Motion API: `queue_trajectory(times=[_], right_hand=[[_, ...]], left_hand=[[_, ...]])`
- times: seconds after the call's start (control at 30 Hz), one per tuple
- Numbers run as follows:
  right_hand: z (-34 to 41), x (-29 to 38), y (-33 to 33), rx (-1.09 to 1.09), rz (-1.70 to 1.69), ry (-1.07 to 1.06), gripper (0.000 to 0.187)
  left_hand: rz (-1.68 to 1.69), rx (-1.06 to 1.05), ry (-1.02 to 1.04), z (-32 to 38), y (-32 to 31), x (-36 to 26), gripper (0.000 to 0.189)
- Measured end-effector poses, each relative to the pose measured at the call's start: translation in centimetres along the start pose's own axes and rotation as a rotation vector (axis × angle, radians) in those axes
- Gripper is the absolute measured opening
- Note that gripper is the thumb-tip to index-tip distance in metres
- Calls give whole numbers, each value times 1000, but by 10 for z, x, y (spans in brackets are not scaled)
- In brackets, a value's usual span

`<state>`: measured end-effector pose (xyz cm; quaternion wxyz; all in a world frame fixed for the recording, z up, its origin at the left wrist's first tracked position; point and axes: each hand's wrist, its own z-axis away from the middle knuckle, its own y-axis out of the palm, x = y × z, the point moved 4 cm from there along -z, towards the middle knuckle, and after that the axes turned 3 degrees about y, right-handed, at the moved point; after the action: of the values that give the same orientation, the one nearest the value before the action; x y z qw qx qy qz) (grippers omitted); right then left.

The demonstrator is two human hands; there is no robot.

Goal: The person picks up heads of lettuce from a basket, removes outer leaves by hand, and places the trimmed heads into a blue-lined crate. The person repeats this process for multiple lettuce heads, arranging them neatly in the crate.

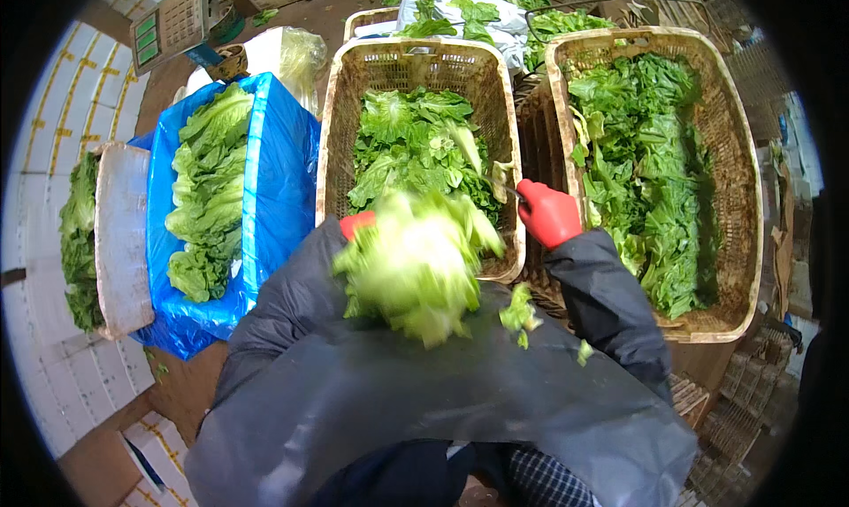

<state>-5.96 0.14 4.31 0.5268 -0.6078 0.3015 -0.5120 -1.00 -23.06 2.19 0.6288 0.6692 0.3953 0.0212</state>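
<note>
My left hand [356,223], in a red glove, holds a head of leafy lettuce [418,268] over my lap; the leaves are motion-blurred and hide most of the hand. My right hand [549,215], also red-gloved, is closed around a knife [509,188], whose thin blade points left over the rim of the middle basket. Directly before me stands that dirty plastic basket [323,155], with loose green leaves [411,135] inside. Scraps of leaf [519,311] show near my right forearm, above the dark apron [424,381].
To the left, a box lined with blue plastic film [282,155] holds a row of lettuce heads [212,195], beside a foam box [123,241]. Another basket [746,175] of lettuce stands at right. A weighing scale [169,29] is at the upper left, near white foam boxes [66,102].
</note>
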Motion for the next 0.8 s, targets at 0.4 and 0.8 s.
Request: queue_trajectory(times=[0.4,0.8], right_hand=[[-54,-12,106,484,-2239,-183,58],[0,8,-25,-186,-1270,310,40]], left_hand=[[-1420,-933,-209,61,-50,-97,59],[-576,-600,373,-40,-4,-71,104]])
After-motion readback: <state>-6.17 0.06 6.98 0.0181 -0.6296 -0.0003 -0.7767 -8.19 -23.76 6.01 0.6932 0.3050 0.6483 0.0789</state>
